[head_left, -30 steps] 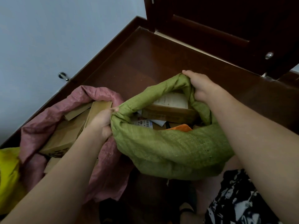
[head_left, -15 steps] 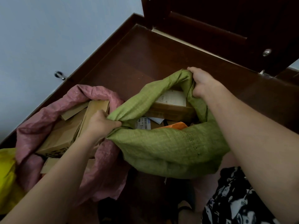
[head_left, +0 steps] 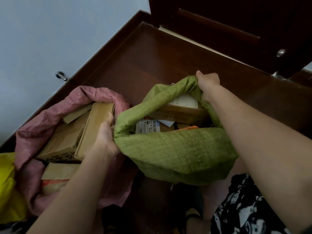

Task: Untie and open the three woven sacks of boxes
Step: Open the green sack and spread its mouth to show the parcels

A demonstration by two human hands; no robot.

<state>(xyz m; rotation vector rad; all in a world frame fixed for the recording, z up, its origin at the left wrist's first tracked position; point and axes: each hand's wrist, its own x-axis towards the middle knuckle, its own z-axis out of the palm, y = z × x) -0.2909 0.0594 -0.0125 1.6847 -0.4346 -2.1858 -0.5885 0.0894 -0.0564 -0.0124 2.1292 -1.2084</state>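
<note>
A green woven sack sits on the dark wooden floor with its mouth wide open. Inside it lie cardboard boxes with white shipping labels. My left hand grips the near-left rim of the green sack. My right hand grips its far rim and holds it up. To the left, a pink woven sack lies open with brown boxes showing. A yellow sack pokes in at the far left edge; its mouth is out of view.
A pale wall with a metal doorstop runs along the left. A dark wooden door stands at the back right. A patterned black-and-white garment and a sandalled foot are at the bottom right.
Both hands have pulled the green sack's rim further apart, so its mouth gapes wider and more of the boxes inside show. The camera view has shifted slightly.
</note>
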